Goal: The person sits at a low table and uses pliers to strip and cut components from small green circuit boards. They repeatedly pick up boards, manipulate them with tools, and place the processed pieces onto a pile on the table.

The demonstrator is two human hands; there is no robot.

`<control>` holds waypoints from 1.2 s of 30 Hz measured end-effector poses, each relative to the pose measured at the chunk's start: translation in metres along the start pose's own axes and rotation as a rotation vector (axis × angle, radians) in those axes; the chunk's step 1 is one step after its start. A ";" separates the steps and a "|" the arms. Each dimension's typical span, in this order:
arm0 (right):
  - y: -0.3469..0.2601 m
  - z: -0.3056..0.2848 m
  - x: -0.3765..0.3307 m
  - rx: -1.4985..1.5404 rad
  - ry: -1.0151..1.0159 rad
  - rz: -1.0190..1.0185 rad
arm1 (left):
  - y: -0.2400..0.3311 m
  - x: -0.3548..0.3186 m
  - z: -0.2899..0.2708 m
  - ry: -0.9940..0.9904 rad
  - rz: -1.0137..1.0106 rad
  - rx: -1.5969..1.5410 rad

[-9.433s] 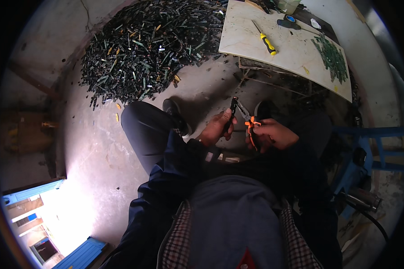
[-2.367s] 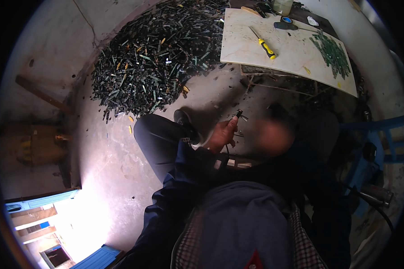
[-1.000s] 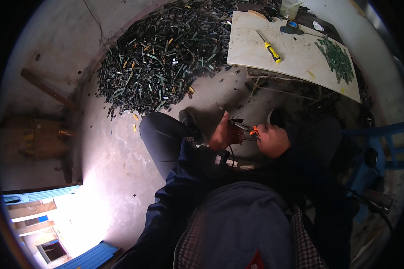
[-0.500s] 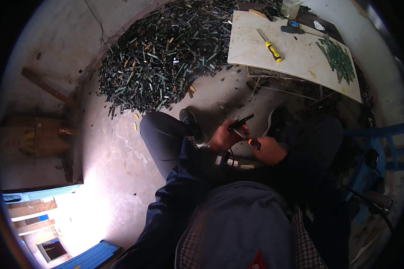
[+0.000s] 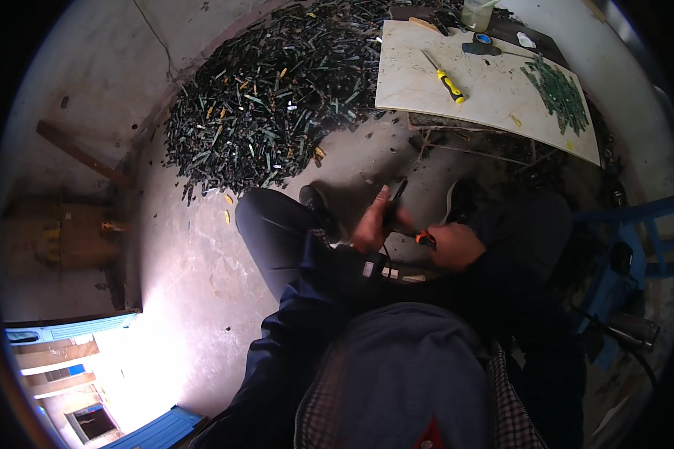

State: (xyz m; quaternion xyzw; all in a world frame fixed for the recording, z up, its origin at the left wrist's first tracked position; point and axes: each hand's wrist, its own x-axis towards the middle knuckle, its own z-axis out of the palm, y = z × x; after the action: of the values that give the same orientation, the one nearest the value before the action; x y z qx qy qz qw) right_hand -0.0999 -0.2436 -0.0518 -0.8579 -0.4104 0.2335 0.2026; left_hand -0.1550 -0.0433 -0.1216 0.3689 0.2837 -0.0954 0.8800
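Between my knees, my left hand (image 5: 370,226) is closed round a long black plastic piece (image 5: 400,190), whose tip sticks up past the fingers. The thumb points upward along it, and motion blurs the fingers on the far side. My right hand (image 5: 458,247), just to the right, grips a tool with an orange-and-black handle (image 5: 425,239). Its working end is lost in blur and shadow, so I cannot tell whether it touches the black piece. Below both hands lies a dark power strip (image 5: 389,272) with pale sockets and a cable.
A large heap of dark strips (image 5: 254,112) covers the floor ahead. At the far right a low table with a white board (image 5: 419,67) carries a yellow-and-black screwdriver (image 5: 451,86), blue tape (image 5: 483,39), a jar (image 5: 475,15) and green strips (image 5: 558,93). A blue chair (image 5: 629,217) stands right.
My left hand has turned, so the black piece now points more steeply upward and its thumb is raised. My right hand has shifted slightly right; the tool's shaft, visible before, is now blurred.
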 end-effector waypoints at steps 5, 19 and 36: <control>0.013 0.037 0.005 0.326 -0.068 -0.051 | 0.002 -0.005 -0.001 0.120 0.146 0.126; -0.017 0.013 -0.002 1.317 -0.468 0.402 | 0.031 -0.004 -0.007 -0.079 0.145 -0.448; -0.044 0.018 0.009 0.977 0.124 -0.006 | 0.039 -0.034 0.031 -0.077 0.332 -0.141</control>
State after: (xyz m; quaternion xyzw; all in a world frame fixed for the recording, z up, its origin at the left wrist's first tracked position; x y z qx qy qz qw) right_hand -0.1321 -0.2085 -0.0447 -0.6736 -0.2426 0.3467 0.6059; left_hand -0.1550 -0.0389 -0.0615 0.3443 0.1908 0.0573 0.9175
